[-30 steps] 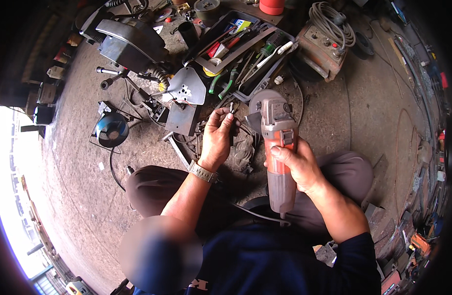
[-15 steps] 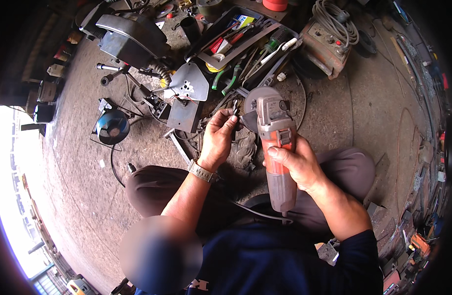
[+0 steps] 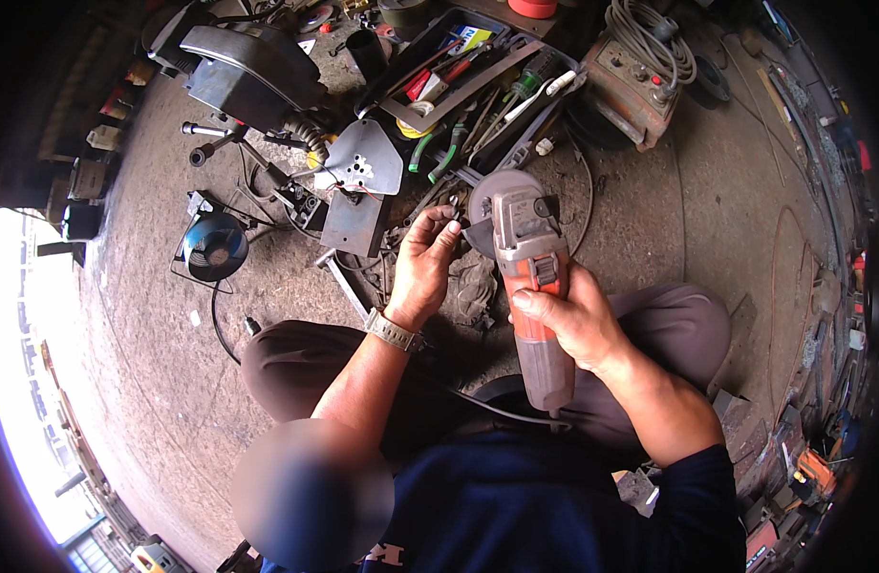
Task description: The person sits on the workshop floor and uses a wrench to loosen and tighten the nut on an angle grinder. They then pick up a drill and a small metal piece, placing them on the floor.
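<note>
My right hand (image 3: 575, 320) is wrapped around the orange and grey body of an angle grinder (image 3: 535, 286), its thumb lying across the front. The grinder's round disc (image 3: 487, 199) faces away from me at the far end, partly covered by the gear head and dark guard. Just left of the disc, my left hand (image 3: 423, 263) pinches a small drill bit (image 3: 456, 202) between thumb and fingers. Only a short end of the bit shows; my fingers hide the rest. Whether bit and disc touch, I cannot tell.
Beyond my hands lies a black tool tray (image 3: 430, 95) full of hand tools. A metal cut-off machine (image 3: 253, 76) stands far left, a blue round fan-like device (image 3: 215, 246) nearer. At far right sits a rusty box (image 3: 631, 91) with coiled cable (image 3: 654, 43). A grinder cord (image 3: 497, 411) crosses my lap.
The grinder has shifted slightly left, bringing its disc nearer my left hand. The drill bit has turned in my fingers and shows less of its length.
</note>
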Tool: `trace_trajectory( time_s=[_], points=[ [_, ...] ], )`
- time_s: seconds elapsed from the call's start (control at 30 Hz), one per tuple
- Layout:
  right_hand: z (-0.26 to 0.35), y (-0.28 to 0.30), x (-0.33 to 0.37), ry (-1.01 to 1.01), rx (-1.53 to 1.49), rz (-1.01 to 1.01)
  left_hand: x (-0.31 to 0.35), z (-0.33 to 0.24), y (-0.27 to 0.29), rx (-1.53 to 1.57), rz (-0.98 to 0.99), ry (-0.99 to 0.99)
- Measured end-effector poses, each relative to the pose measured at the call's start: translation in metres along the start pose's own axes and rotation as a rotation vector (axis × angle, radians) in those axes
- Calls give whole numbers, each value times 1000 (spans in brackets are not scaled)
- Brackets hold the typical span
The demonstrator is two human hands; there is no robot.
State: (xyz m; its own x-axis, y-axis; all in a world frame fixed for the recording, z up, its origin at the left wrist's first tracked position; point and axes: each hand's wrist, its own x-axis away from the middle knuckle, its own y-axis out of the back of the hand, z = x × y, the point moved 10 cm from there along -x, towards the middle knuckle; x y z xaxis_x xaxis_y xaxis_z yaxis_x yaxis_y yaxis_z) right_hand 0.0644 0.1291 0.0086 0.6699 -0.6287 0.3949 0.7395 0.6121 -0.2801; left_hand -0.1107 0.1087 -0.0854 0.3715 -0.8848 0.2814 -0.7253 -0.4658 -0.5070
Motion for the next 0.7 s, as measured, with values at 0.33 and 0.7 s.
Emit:
trace_trajectory(
  time_s=[0.33,0.7],
  points=[
    [6,1,1,34,-32,-31,0,-5,-4,-186,50,36],
    [10,-3,1,41,-3,-10,1,-1,-10,-279,102,-26]
  ],
)
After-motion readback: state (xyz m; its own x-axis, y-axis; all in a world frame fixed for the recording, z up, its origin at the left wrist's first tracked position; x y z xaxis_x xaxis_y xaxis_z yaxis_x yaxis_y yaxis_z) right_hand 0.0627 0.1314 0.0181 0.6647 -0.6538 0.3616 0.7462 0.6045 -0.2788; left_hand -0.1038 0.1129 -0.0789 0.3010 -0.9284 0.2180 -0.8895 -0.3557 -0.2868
